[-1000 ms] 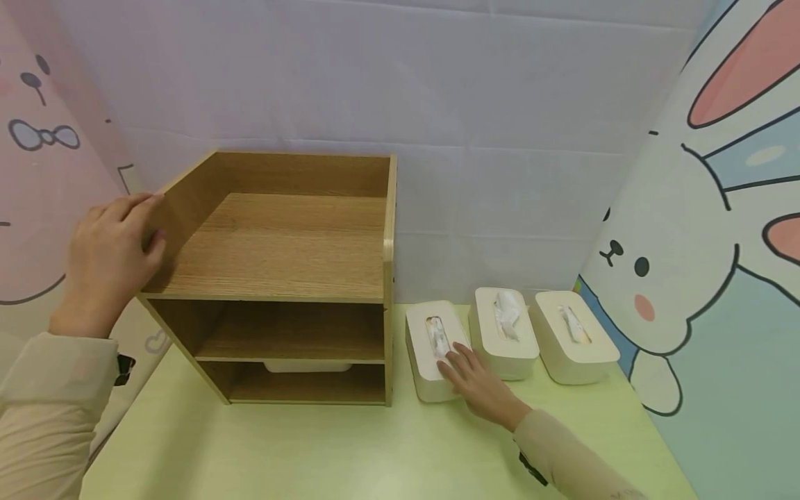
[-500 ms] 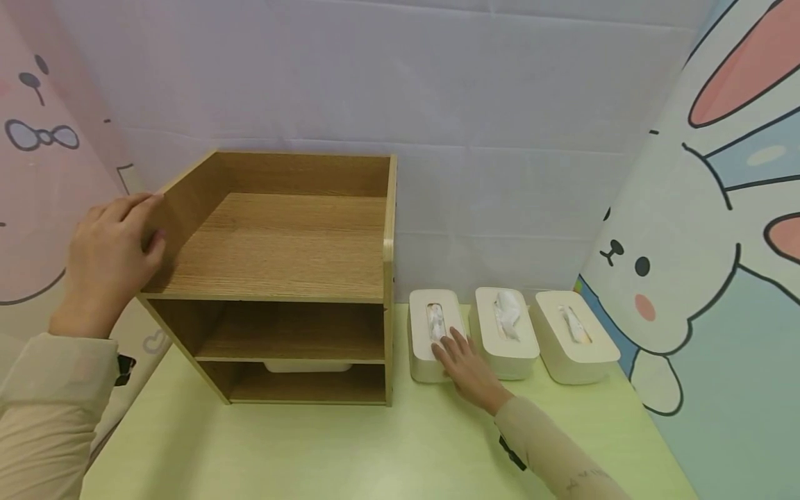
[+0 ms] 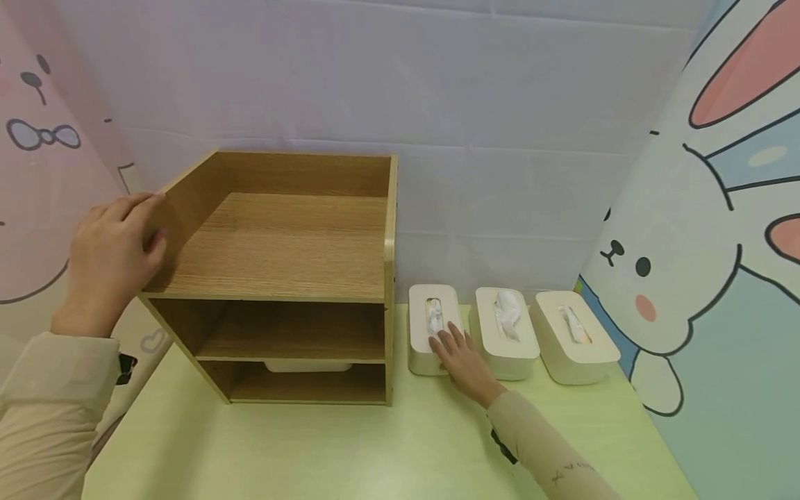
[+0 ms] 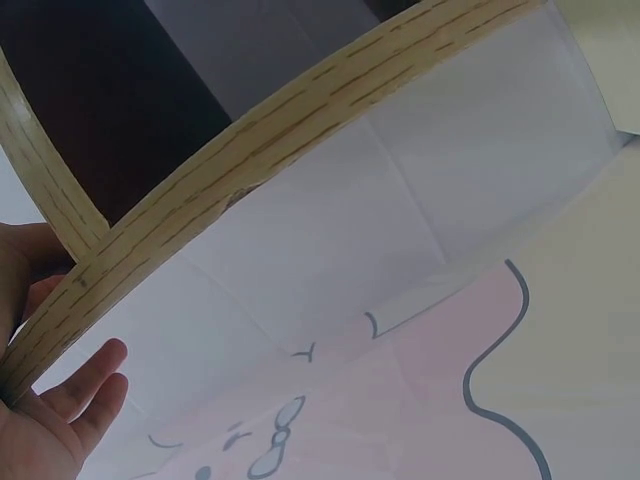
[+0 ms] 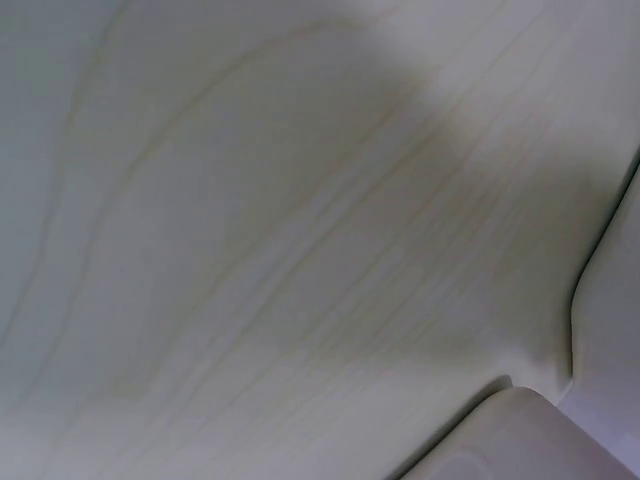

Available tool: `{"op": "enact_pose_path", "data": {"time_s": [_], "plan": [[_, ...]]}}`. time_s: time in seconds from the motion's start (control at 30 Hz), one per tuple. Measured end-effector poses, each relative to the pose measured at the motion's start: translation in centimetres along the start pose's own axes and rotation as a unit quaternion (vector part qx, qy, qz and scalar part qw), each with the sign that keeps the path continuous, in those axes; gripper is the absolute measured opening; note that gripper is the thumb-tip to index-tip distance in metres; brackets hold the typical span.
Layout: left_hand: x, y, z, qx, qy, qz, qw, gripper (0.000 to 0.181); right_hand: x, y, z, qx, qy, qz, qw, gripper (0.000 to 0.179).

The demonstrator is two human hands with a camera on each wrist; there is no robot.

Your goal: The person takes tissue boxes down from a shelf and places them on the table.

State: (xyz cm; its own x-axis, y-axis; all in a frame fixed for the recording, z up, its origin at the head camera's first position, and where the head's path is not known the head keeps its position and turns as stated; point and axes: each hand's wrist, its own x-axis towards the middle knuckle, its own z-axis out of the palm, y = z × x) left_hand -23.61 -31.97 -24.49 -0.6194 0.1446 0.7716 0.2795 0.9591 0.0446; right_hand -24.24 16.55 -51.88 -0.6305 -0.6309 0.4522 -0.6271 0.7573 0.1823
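A wooden shelf unit (image 3: 281, 278) with three levels stands on the green table (image 3: 350, 451). My left hand (image 3: 140, 222) grips its left side panel near the top, thumb inside and fingers outside; the left wrist view shows the panel's edge (image 4: 250, 170) between thumb and fingers (image 4: 90, 385). Three white tissue boxes stand in a row to the shelf's right: left (image 3: 420, 333), middle (image 3: 505, 330) and right (image 3: 571, 337). My right hand (image 3: 446, 340) lies with straight fingers on top of the left box, near its front end.
A white container (image 3: 306, 365) sits at the back of the lowest shelf level. A pale backdrop (image 3: 500, 139) runs behind everything, with cartoon panels on the left (image 3: 37, 139) and right (image 3: 719, 243). The right wrist view shows only the table surface and a white box corner (image 5: 520, 440).
The left tissue box has slid back toward the wall and turned straight, level with the other two, with my right hand on it. My left hand has not moved.
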Motion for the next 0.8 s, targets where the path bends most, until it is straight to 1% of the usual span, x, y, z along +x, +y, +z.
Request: {"op": "enact_pose_path", "data": {"time_s": [0.2, 0.57, 0.7, 0.8], "plan": [[0.0, -0.1, 0.1, -0.002, 0.0, -0.001, 1.0, 0.042, 0.1, 0.0, -0.2, 0.012, -0.003, 0.01, 0.9999, 0.057], [0.0, 0.1, -0.1, -0.004, -0.008, -0.003, 1.0, 0.043, 0.3, -0.4, -0.6, -0.02, 0.003, 0.018, 0.9996, 0.057], [0.0, 0.1, -0.1, -0.003, -0.009, -0.004, 0.9999, 0.044, 0.5, -0.6, -1.1, -0.037, 0.008, 0.023, 0.999, 0.056], [0.0, 0.1, -0.1, -0.002, -0.009, -0.003, 1.0, 0.043, 0.7, -0.9, -1.6, -0.035, 0.014, 0.026, 0.999, 0.053]]}}
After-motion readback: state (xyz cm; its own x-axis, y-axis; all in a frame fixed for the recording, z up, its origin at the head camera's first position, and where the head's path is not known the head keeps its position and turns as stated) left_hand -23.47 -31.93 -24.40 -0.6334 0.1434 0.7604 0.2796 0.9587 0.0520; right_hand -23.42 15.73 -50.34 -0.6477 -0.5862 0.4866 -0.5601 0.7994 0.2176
